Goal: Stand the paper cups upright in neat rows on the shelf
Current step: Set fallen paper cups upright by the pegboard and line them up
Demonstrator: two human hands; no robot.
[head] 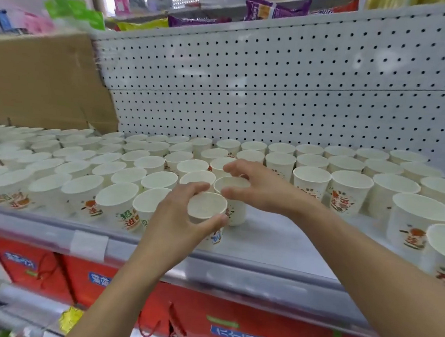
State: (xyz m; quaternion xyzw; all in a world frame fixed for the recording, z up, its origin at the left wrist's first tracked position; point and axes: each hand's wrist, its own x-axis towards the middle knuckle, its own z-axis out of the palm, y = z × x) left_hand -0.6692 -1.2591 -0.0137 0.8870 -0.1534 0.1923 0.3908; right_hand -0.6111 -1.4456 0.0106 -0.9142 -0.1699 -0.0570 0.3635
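At the front lip of the shelf [277,236], on its bare strip:

1. Front cup [206,207]: upright, closest to the lip, print facing me. My left hand [175,218] grasps it, fingers curled over the far rim, thumb on the near wall.
2. Second cup [232,185]: upright, one place back from the lip, close behind the front cup; whether they touch I cannot tell. My right hand [260,188] pinches its rim, fingers half curled.
3. Standing cups [123,175]: upright rows running back from the lip, on both sides of the strip.

Handling note, my judgement: slide both cups flat on their bases, square them to the rows at the lip, grip lightly so thin paper walls do not crush, and release only once seated.
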